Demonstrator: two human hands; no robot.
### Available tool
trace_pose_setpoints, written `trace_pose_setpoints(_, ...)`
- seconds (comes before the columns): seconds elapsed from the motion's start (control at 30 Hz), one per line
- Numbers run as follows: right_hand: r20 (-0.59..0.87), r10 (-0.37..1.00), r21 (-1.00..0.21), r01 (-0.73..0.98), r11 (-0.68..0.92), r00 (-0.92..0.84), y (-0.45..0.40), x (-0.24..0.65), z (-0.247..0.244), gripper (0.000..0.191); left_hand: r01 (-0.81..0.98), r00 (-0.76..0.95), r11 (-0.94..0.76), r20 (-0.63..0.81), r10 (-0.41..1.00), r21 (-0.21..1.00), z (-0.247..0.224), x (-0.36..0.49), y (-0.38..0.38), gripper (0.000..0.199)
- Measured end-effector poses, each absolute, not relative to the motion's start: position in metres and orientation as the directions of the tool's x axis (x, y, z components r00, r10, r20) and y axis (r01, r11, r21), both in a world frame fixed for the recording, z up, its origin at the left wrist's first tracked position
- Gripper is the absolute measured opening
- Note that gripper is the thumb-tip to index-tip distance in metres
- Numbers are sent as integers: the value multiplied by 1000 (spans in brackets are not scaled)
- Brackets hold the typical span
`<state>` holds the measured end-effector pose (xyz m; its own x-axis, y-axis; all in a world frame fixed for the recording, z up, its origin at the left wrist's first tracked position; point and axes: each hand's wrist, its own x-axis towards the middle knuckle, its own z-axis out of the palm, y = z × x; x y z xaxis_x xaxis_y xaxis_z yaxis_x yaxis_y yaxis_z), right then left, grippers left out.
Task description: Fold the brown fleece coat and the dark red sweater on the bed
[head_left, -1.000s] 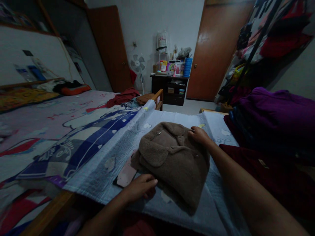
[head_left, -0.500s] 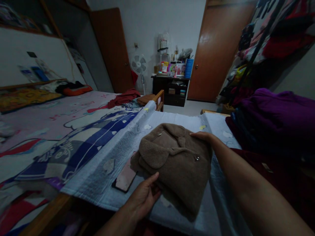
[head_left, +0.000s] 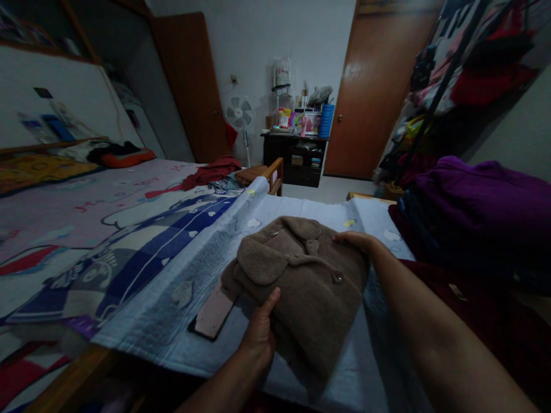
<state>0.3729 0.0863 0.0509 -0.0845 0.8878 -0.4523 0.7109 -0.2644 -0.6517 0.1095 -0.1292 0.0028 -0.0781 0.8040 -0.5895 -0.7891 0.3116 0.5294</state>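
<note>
A folded brown fleece jacket (head_left: 314,298) with a collar and a shiny button lies on the pale blue quilted cover (head_left: 172,338). My left hand (head_left: 262,327) grips its near left edge, thumb on top and fingers tucked under the cloth. On the far right side, my right hand (head_left: 355,240) holds the jacket's edge, thumb on top; its other fingers are hidden beneath. A phone-like flat thing with a pinkish back (head_left: 213,312) rests left of the jacket, partly covered by it.
Purple folded clothes (head_left: 482,195) are piled on the right, beside a dark red garment (head_left: 456,292). To the left spreads a bed with a patterned sheet (head_left: 142,229). A wooden post (head_left: 275,175), a fan (head_left: 239,115) and a dark cabinet (head_left: 293,163) stand farther back.
My left hand has moved up and right, its thumb now lying over the jacket's edge. The jacket's near left side is slightly raised. The whole view has shifted a little.
</note>
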Motion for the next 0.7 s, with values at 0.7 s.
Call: trace_pose_setpoints(0.7,-248,966,-900,384,-204,-68,-7,395,126,40,-709,-50,317,-492,869,630,82,95,-114,35)
